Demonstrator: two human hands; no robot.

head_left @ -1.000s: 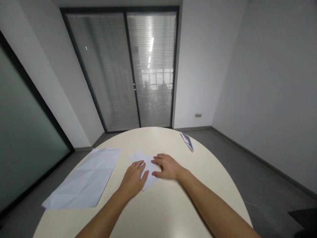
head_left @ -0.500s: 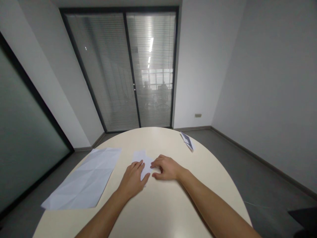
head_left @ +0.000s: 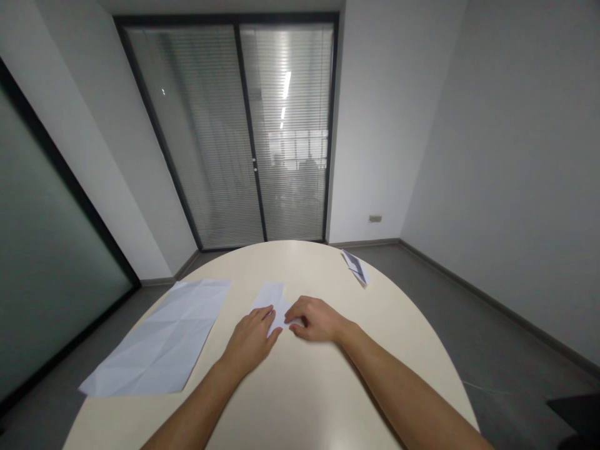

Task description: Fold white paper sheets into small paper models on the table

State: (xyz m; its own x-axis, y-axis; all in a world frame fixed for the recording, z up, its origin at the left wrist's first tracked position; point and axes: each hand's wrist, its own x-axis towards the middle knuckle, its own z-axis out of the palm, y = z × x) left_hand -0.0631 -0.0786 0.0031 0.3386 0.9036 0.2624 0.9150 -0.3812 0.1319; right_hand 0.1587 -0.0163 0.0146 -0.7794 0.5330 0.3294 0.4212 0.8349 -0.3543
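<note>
A small folded white paper (head_left: pixel 270 292) lies on the table between my hands, its lower part partly covered by fingers. My left hand (head_left: pixel 253 337) rests over its left side, fingers stretched forward and thumb apart, pressing it against the tabletop. At the paper's right edge is my right hand (head_left: pixel 314 319), with its fingers curled and its thumb close to the index fingertip. The fingertips seem to pinch that edge, though the exact contact is small and hard to see.
A large creased white sheet (head_left: pixel 164 340) lies at the left, overhanging the edge of the round cream table (head_left: pixel 300 400). Another folded paper piece (head_left: pixel 356 269) sits near the far right rim. Beyond stand a glass door with blinds (head_left: pixel 225 137) and grey walls.
The small paper's far part has shifted slightly right and now shows as one slanted strip. My right thumb has moved closer to its fingers. My left hand has barely moved.
</note>
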